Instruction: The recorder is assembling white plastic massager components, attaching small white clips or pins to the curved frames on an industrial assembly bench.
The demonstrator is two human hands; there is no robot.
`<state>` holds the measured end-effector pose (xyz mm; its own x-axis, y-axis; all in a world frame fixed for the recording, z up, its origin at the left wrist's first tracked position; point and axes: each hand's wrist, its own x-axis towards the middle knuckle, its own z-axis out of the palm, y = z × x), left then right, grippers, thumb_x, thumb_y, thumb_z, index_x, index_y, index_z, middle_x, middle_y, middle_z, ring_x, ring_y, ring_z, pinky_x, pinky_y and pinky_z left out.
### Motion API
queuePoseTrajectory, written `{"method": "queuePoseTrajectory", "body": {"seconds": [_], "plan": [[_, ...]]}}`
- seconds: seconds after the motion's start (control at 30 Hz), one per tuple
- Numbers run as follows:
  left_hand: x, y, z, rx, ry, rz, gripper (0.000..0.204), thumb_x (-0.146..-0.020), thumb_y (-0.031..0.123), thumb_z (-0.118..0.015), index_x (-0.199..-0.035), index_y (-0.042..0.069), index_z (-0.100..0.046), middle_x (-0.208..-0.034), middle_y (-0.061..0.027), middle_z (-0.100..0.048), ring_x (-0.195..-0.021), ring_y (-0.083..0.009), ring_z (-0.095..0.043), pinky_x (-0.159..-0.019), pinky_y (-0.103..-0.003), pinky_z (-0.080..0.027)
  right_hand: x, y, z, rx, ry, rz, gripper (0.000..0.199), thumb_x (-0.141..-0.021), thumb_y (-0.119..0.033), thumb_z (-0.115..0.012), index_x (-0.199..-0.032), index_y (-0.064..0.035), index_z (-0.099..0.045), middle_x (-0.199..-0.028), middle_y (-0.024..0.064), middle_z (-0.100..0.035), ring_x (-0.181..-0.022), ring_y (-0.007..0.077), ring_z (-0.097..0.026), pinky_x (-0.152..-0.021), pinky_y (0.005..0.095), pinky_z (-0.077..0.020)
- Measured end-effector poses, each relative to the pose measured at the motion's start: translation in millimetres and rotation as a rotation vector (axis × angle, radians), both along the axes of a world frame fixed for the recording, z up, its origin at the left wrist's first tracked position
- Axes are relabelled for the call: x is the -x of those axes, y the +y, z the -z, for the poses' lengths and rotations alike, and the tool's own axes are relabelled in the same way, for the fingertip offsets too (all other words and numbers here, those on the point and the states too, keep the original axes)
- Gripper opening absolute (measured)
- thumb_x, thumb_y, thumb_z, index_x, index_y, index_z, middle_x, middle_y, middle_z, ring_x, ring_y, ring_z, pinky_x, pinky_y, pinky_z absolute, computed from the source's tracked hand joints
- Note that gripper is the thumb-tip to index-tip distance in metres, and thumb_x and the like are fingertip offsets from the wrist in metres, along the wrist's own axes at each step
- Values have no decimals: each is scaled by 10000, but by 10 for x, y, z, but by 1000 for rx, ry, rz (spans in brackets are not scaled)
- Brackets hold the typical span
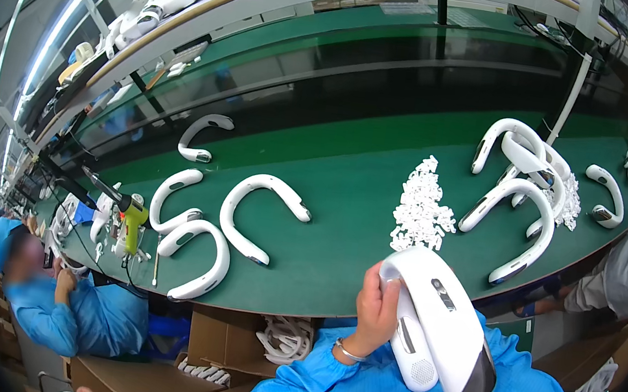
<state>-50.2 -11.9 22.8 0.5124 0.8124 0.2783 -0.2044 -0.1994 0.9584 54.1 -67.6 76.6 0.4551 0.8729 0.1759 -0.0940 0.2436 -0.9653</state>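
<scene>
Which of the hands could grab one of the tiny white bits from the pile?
Probably the left. The left hand grips the white U-shaped piece just below the pile of small white parts. The right hand is not in view, so its reach can't be judged.

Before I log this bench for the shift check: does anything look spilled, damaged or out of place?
Nothing looks damaged. The small white parts lie in a loose heap straight on the green mat, not in a tray, and the neckbands on the right are piled across each other. The left hand grips one neckband.
</scene>
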Motion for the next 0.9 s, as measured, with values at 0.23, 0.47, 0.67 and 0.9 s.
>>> {"method": "queuePoseTrajectory", "body": {"seconds": [0.23, 0.47, 0.67, 0.9], "plan": [[-214, 297, 17, 268, 23, -1, 198, -890, 39, -528, -1085, 8, -521, -1012, -52, -588, -919, -109, -548, -810, -256, -453, -83, -9, 331, 54, 65, 62, 414, -889, -25, -530, -1291, 25, -444, -1151, 102, -577, -1029, 141, -548, -892, 264, -442], [-771, 433, -239, 167, -177, 171, 228, -897, 55, -519, -1096, -52, -554, -995, -85, -630, -892, -130, -596, -791, -254, -477, -240, -759, 42, 225, 675, -338, 557, -862, -144, -623, -1348, -29, -376, -1206, 163, -540, -941, 227, -629, -658, 338, -578], [-1380, 522, -591, -94, 126, 390, 529, -882, 102, -571, -1350, 0, -345, -1305, -193, -477, -1018, -221, -594, -724, -264, -524, -1602, -1395, 7, 29, 469, 388, 602, -795, -83, -612, -1337, -13, -358, -1082, 174, -580, -881, 329, -640, -594, 426, -577], [-630, 1254, -334, -41, 288, 104, 372, -863, 79, -574, -1213, -25, -503, -1172, -157, -570, -927, -205, -625, -717, -290, -532, -3721, -2490, 709, 535, -194, 1540, 743, -719, -202, -672, -1375, -106, -337, -940, 140, -623, -696, 262, -645, -442, 355, -536]]}}
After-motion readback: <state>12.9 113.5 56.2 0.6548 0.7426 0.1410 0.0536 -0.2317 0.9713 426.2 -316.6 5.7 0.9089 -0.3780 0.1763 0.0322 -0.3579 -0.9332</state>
